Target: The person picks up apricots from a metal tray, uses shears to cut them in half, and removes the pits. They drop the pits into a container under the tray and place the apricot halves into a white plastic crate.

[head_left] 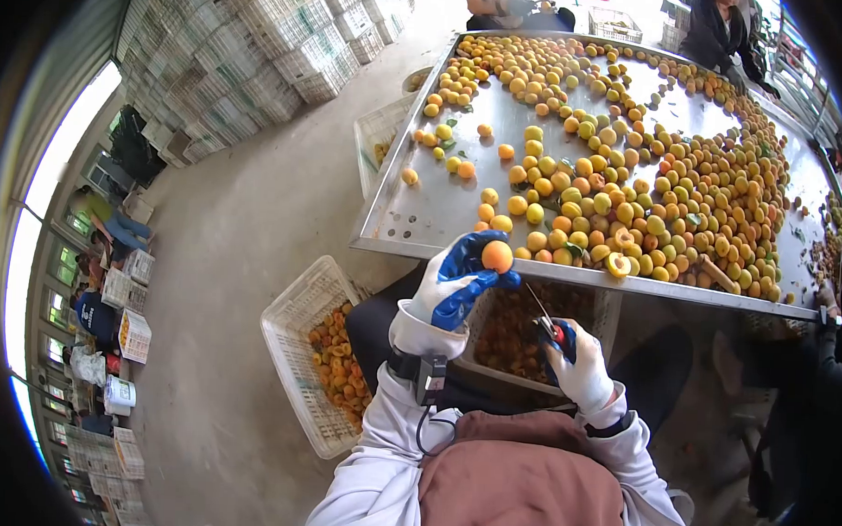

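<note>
A whole orange-yellow apricot (497, 256) is held in the fingers of my left hand (458, 278), which wears a blue-and-white glove. My right hand (580, 366), gloved the same way, is closed around the red-and-black handle of a knife (547, 320). Its thin blade points up and left, toward the apricot but apart from it. Just beyond both hands lies the near edge of a metal table (414, 202) spread with many apricots (608, 209). A cut apricot half (618, 264) shows its hollow near that edge.
A white crate (292, 370) of cut apricots stands on the floor to my left. Another crate (604, 325) with fruit sits between my knees, under the table edge. People (726, 37) work at the table's far side. Tall crate stacks (243, 43) line the back left.
</note>
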The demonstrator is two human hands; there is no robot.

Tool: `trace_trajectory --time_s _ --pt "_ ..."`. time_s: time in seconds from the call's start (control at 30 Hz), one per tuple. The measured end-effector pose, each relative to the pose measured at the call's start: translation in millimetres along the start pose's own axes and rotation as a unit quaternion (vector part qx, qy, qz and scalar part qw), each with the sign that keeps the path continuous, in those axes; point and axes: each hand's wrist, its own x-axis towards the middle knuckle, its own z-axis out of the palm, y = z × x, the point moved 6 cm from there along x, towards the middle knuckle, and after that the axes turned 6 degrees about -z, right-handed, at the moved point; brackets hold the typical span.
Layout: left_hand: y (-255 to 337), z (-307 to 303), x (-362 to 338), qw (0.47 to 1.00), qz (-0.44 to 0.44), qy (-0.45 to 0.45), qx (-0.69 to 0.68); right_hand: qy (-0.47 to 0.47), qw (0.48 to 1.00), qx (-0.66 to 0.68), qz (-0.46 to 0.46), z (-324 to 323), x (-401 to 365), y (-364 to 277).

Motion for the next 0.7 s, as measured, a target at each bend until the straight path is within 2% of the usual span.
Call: trace_trajectory --time_s 0.23,0.4,0.57,0.7 --pt "-18.8 22.5 -21.2 0.996 -0.060 -0.037 -0.060 -0.034 0.999 -0.029 -0.029 0.1 6.7 -14.8" --pt "-21.9 14.2 -22.0 0.997 -0.048 -0.051 -0.016 -0.065 0.998 -0.020 -0.007 -2.9 6.0 -16.3" --pt "-11.3 17.7 -26.9 0.997 -0.033 -0.060 0.038 -0.072 0.996 -0.037 -0.034 -6.7 6.0 -20.6" --pt "-12.3 17.6 -27.8 0.996 -0.037 -0.080 0.029 -0.102 0.993 -0.055 -0.023 -8.5 5.4 -19.1"
